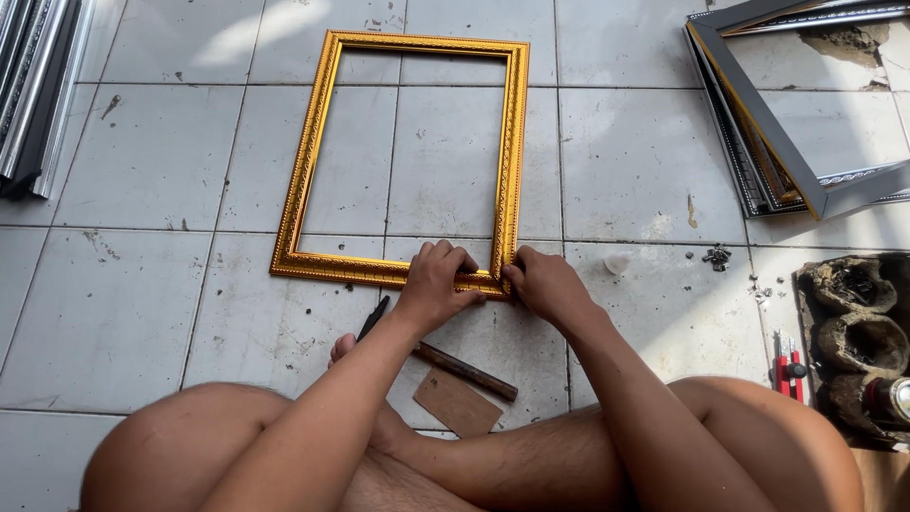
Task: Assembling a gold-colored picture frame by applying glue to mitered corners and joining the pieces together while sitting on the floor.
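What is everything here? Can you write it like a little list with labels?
place: tiled floor, person sitting on it
left hand: pressing on the near rail of the gold picture frame, by its near right corner
right hand: gripping that same corner
by the legs: brown rod, small brown card, dark tool
far right: stack of grey and silver frames
far left: bundle of frame mouldings
right edge: red tool
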